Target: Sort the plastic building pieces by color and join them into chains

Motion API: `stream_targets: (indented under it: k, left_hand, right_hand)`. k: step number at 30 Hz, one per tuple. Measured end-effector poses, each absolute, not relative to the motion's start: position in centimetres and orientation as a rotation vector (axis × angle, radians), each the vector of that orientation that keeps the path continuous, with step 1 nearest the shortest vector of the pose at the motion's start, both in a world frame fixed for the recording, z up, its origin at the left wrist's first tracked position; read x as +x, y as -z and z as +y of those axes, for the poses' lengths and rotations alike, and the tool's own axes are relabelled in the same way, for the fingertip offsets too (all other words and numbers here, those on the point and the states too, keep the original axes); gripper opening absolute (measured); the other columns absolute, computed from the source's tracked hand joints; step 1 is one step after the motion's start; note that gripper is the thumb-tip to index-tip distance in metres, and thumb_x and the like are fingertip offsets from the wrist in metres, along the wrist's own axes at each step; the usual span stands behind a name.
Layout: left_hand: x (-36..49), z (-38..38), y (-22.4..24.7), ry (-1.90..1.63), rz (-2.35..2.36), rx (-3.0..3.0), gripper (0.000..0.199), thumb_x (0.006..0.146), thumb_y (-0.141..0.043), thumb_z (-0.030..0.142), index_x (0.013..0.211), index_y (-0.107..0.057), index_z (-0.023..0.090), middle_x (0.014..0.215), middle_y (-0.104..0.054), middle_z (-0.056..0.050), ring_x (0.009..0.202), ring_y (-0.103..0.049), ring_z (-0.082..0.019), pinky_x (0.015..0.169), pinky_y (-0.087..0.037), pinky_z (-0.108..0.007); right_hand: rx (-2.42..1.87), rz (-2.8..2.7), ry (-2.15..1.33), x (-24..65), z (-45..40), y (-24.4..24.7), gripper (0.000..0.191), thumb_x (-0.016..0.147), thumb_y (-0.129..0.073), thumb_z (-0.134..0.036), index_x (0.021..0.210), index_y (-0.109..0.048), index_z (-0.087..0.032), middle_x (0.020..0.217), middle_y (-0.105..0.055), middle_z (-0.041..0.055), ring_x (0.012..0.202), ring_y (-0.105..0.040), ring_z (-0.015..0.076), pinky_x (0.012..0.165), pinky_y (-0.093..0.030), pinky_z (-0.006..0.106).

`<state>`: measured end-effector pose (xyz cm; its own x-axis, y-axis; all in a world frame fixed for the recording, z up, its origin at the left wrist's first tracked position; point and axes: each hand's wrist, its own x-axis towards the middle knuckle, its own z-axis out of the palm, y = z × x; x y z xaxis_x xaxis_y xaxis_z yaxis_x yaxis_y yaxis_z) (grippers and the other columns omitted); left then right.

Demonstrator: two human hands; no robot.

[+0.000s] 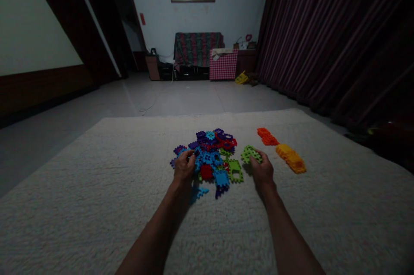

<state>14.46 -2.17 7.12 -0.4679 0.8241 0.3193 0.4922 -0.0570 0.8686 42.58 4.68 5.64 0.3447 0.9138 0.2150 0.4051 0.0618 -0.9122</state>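
Note:
A mixed heap of plastic interlocking building pieces [207,157], mostly blue, purple, red and green with toothed edges, lies on the pale rug. At its left side is my left hand [184,166], fingers curled together against the blue pieces; whatever they pinch is hidden. Right of the heap, my right hand [263,167] grips light green building pieces [249,154] between thumb and fingers, just above the rug. A green square piece [235,171] with a window opening lies at the heap's right edge. Close to my left wrist rests a light blue piece [199,194].
Orange pieces [267,136] and a row of yellow pieces [291,158] lie on the rug [129,223] to the right. Tiled floor [190,98] stretches beyond to a low cabinet [194,72] draped with cloths. A dark curtain [310,29] hangs along the right.

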Motion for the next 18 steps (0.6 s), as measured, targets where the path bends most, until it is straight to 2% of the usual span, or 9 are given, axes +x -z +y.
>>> stream_targets:
  k: [3,6,8,10,13,15,18]
  left_hand:
    - [13.8,-2.1,-6.5,-1.444,1.995,1.595,0.023,0.08,-0.057,0.027,0.096,-0.071,0.021,0.096,-0.071,-0.008,0.094,-0.066,-0.024,0.09,-0.051,-0.04]
    - [13.9,-2.4,-5.9,-1.348,1.927,1.855,0.029,0.079,-0.064,0.03,0.106,-0.07,0.023,0.116,-0.067,-0.011,0.114,-0.059,-0.029,0.103,-0.045,-0.047]
    - [14.0,-2.7,-5.5,-1.249,1.882,1.945,0.039,0.076,-0.069,0.031,0.114,-0.067,0.026,0.132,-0.059,-0.011,0.127,-0.05,-0.033,0.108,-0.04,-0.052]
    - [13.7,-3.1,-5.1,-1.131,1.861,1.994,0.05,0.073,-0.072,0.031,0.122,-0.063,0.028,0.143,-0.05,-0.011,0.136,-0.04,-0.035,0.111,-0.036,-0.055]
    - [13.0,-3.8,-4.9,-1.011,1.841,2.1,0.054,0.073,-0.072,0.028,0.126,-0.06,0.028,0.149,-0.043,-0.01,0.142,-0.031,-0.036,0.115,-0.032,-0.055]
    - [12.6,-4.2,-4.9,-1.018,1.849,2.157,0.049,0.077,-0.067,0.026,0.126,-0.06,0.027,0.148,-0.045,-0.01,0.142,-0.032,-0.034,0.115,-0.033,-0.052]
    - [12.2,-4.3,-4.8,-1.118,1.865,2.208,0.041,0.083,-0.057,0.021,0.124,-0.061,0.023,0.141,-0.05,-0.012,0.139,-0.037,-0.03,0.114,-0.034,-0.05]
  right_hand:
    - [-1.708,-1.296,-0.509,44.7,4.9,-5.0,0.052,0.074,-0.058,-0.041,0.119,-0.063,-0.016,0.092,-0.069,0.0117,0.082,-0.064,0.0265,0.077,-0.052,0.041]
    - [-1.729,-1.416,-0.249,44.8,4.5,-4.8,0.054,0.077,-0.057,-0.042,0.124,-0.059,-0.016,0.118,-0.062,0.0191,0.103,-0.061,0.0324,0.086,-0.049,0.046]
    - [-1.644,-1.433,-0.059,44.0,4.4,-4.9,0.051,0.078,-0.057,-0.039,0.124,-0.058,-0.015,0.127,-0.055,0.0211,0.115,-0.054,0.0346,0.094,-0.046,0.049]
    - [-1.486,-1.456,0.018,42.6,4.3,-5.0,0.044,0.08,-0.054,-0.032,0.121,-0.059,-0.014,0.126,-0.056,0.0203,0.119,-0.051,0.033,0.099,-0.044,0.051]
    - [-1.189,-1.62,-0.056,39.7,3.6,-5.3,0.033,0.084,-0.052,-0.026,0.115,-0.061,-0.017,0.116,-0.061,0.0155,0.112,-0.056,0.0282,0.1,-0.045,0.048]
    - [-1.003,-1.774,-0.138,37.7,2.6,-5.5,0.028,0.085,-0.053,-0.024,0.11,-0.063,-0.02,0.111,-0.064,0.0123,0.107,-0.06,0.026,0.097,-0.048,0.046]
    - [-0.856,-1.973,-0.227,35.4,0.8,-5.8,0.024,0.084,-0.057,-0.024,0.107,-0.065,-0.021,0.113,-0.065,0.0119,0.109,-0.059,0.0266,0.096,-0.048,0.046]
